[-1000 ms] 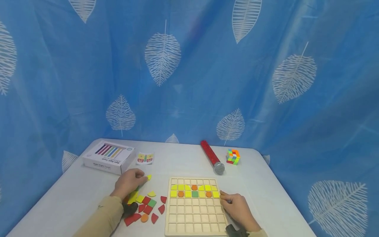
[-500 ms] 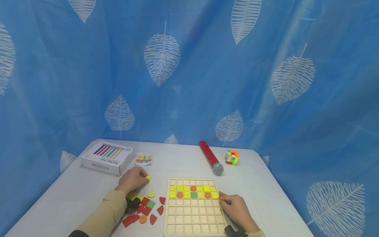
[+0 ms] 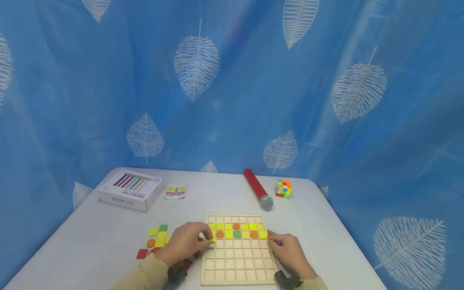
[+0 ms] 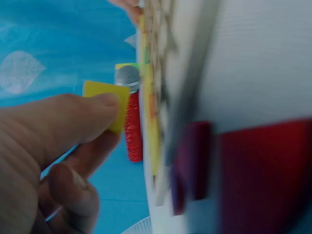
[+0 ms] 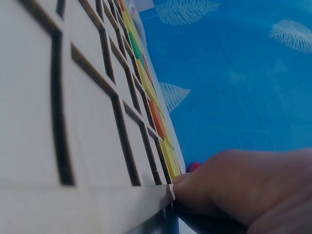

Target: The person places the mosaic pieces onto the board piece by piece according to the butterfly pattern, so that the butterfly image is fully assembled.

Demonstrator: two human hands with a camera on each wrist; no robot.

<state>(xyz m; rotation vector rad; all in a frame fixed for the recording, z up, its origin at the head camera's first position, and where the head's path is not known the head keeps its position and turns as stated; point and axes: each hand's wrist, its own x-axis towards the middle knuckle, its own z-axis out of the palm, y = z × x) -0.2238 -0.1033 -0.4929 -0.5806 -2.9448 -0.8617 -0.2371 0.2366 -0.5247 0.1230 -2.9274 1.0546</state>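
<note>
Over the left edge of the wooden grid board [image 3: 240,264], my left hand [image 3: 185,241] pinches a yellow tile [image 4: 121,109] between thumb and fingers. Its exact outline is partly covered by the thumb. Yellow, orange and green pieces fill much of two rows near the board's far side; the lower rows show bare squares. At the board's right edge my right hand [image 3: 291,250] grips the rim, the thumb on it in the right wrist view. Loose pieces, among them a red square [image 3: 142,253] and an orange disc [image 3: 150,243], lie left of the board, some hidden by the left hand.
A white box [image 3: 131,190] stands at the back left, next to a small pattern card [image 3: 175,191]. Behind the board lie a red microphone [image 3: 256,186] and a colourful puzzle cube [image 3: 283,189]. A blue leaf-patterned curtain [image 3: 232,100] hangs behind the table.
My left hand has carried the yellow tile from the table near the card rightward to the board's left edge, uncovering loose pieces. The right hand stays at the board's edge.
</note>
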